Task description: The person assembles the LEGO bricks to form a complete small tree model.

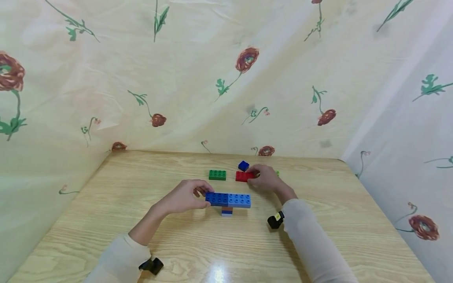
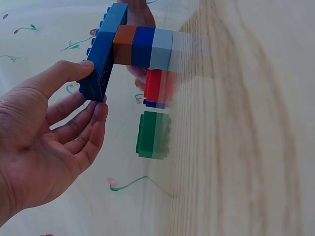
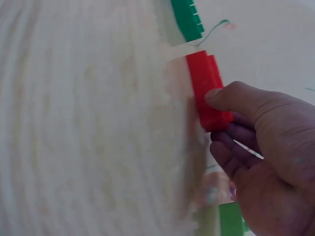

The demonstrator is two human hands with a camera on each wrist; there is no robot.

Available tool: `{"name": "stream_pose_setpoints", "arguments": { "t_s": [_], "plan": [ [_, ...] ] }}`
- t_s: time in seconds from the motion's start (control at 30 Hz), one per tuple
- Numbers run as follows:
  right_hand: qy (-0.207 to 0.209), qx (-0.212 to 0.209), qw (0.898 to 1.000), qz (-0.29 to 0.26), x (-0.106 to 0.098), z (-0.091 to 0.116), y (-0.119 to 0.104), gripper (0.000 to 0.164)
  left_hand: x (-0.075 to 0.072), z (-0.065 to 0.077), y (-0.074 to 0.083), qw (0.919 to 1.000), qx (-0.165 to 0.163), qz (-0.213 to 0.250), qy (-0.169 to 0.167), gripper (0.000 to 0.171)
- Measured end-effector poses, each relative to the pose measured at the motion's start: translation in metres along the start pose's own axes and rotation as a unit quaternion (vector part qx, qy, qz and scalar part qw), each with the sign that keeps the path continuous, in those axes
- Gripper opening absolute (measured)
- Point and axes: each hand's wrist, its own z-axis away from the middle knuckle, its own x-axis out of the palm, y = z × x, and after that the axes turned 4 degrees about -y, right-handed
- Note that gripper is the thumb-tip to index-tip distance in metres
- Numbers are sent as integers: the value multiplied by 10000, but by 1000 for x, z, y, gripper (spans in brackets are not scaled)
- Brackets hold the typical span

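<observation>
My left hand [image 1: 184, 196] pinches the left end of a dark blue building brick [image 1: 216, 199] between thumb and fingers. That brick and a lighter blue brick [image 1: 239, 201] lie end to end as a bar on top of a short column. In the left wrist view the column shows an orange-brown brick [image 2: 124, 44], a dark blue one [image 2: 142, 46] and a light blue one [image 2: 161, 49] at the bottom. Farther back, my right hand [image 1: 266, 179] grips the right end of a red brick [image 1: 243, 176], its thumb on the near side.
Left of the red brick stands a green brick [image 1: 217, 175]. Behind the red one is a small blue brick [image 1: 243, 166]. A light green brick [image 3: 230, 219] lies right of my right hand, mostly hidden in the head view. Flowered cloth [image 1: 198, 78] hangs behind the wooden table [image 1: 198, 243].
</observation>
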Motion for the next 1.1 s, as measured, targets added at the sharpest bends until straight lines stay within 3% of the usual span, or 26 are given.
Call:
{"name": "stream_pose_setpoints", "arguments": {
  "t_s": [0.4, 0.63, 1.1],
  "plan": [
    [87, -141, 9999, -29, 1, 1, 4, 33, 0, -3, 1, 10000, 16, 2, 13, 31],
    [115, -181, 9993, -309, -2, 9, 2, 35, 0, -3, 1, 10000, 38, 3, 11, 31],
    [247, -914, 9945, -442, -10, 27, -17, 32, 2, -1, 2, 9999, -79, 119, 21, 31]
  ]
}}
